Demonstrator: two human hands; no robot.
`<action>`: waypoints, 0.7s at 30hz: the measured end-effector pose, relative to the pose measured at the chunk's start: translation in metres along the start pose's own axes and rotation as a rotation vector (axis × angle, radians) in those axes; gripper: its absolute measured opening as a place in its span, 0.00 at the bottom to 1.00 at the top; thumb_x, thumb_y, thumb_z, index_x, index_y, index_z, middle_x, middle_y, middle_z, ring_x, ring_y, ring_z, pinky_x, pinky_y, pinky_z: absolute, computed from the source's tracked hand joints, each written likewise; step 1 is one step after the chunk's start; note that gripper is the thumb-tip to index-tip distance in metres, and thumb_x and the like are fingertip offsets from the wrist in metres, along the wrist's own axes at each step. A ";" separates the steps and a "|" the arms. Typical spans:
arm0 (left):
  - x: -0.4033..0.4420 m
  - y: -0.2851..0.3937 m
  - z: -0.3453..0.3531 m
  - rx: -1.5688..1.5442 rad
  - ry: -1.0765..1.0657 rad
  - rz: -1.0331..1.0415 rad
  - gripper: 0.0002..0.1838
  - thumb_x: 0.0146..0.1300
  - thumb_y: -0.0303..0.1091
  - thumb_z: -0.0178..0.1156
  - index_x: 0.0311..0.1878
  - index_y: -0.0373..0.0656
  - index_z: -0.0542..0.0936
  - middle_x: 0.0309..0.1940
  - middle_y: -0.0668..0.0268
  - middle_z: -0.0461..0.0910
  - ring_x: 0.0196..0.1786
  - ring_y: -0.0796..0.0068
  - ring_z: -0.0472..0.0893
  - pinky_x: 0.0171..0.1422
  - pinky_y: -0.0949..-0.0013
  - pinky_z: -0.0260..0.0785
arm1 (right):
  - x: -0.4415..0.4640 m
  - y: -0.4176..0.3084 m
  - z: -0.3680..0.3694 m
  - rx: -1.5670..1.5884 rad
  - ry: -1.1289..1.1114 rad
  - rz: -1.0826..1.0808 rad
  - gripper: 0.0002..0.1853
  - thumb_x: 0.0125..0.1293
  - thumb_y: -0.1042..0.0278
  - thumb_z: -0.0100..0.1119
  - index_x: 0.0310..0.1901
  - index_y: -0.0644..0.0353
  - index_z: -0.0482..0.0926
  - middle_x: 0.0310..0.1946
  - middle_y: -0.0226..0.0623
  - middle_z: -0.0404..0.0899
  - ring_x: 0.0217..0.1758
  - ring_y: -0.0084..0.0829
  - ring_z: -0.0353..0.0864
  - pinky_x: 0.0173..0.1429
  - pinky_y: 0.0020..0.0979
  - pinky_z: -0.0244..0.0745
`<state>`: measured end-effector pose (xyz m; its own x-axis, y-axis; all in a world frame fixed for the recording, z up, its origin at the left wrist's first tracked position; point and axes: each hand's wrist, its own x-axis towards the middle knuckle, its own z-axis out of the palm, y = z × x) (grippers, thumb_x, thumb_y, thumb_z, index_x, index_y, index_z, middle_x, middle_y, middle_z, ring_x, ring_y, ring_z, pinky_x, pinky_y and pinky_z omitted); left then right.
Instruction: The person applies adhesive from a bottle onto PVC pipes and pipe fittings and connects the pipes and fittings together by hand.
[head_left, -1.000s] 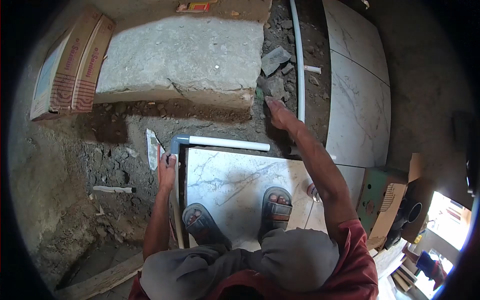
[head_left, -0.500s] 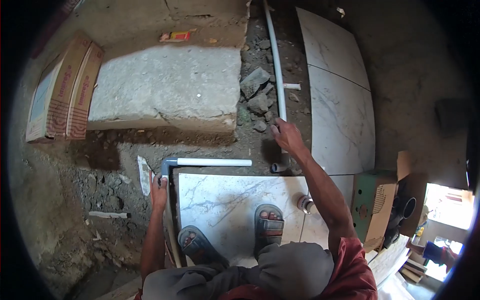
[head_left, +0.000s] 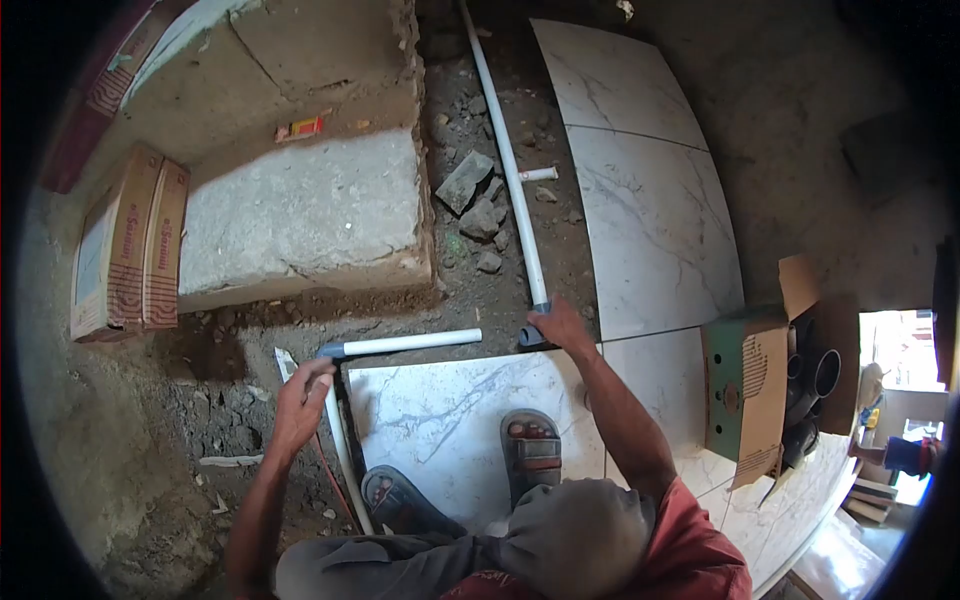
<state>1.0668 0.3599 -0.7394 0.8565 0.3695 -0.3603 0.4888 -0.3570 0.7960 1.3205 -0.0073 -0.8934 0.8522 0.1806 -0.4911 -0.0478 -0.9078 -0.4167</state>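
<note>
A long white pipe [head_left: 508, 170] runs down the dirt trench and meets a grey elbow fitting [head_left: 530, 336] near the tile edge. My right hand [head_left: 562, 326] is closed round that joint and hides part of it. A second grey elbow [head_left: 331, 350] joins a short white pipe [head_left: 415, 342], lying along the tile's far edge, to another white pipe [head_left: 345, 450] that runs back toward my knees. My left hand [head_left: 300, 402] has its fingers bent together at this last pipe, just below the elbow; the exact grip is partly hidden.
My sandalled feet [head_left: 533, 450] stand on a marble-patterned tile [head_left: 440, 400]. Stones [head_left: 470, 185] and a short capped stub [head_left: 540, 174] lie beside the long pipe. A concrete step [head_left: 300, 225] holds cardboard boxes [head_left: 130, 245]. At right stands a box [head_left: 745, 400] of black fittings; another person's arm [head_left: 900, 456] shows.
The view has shifted. My right hand has moved down the long pipe to its elbow, which now sits at the pipe's end. My left hand has shifted slightly down from the other elbow.
</note>
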 end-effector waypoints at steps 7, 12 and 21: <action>0.078 0.119 0.079 -0.204 -0.556 0.074 0.28 0.72 0.52 0.54 0.62 0.37 0.73 0.53 0.59 0.78 0.55 0.70 0.78 0.60 0.67 0.70 | -0.064 -0.034 -0.039 1.414 -0.344 0.121 0.14 0.63 0.67 0.63 0.46 0.63 0.74 0.34 0.38 0.79 0.36 0.35 0.82 0.42 0.43 0.83; 0.154 0.166 0.202 -0.673 -0.564 -0.119 0.30 0.67 0.55 0.60 0.59 0.38 0.72 0.51 0.55 0.79 0.53 0.65 0.80 0.58 0.61 0.73 | -0.097 -0.059 -0.061 1.940 -0.418 0.110 0.12 0.65 0.68 0.63 0.46 0.62 0.74 0.35 0.36 0.78 0.41 0.38 0.82 0.51 0.47 0.81; 0.194 0.216 0.255 -1.459 -0.669 -0.231 0.09 0.65 0.34 0.64 0.41 0.42 0.75 0.31 0.64 0.80 0.41 0.64 0.84 0.43 0.63 0.83 | -0.125 -0.091 -0.094 2.517 -0.474 -0.094 0.26 0.57 0.67 0.66 0.55 0.66 0.69 0.32 0.29 0.77 0.49 0.31 0.79 0.68 0.48 0.70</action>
<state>1.3809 0.1353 -0.7613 0.8967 -0.2618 -0.3569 0.3800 0.8689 0.3173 1.2674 0.0173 -0.7218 0.7954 0.5029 -0.3382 -0.5165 0.8545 0.0559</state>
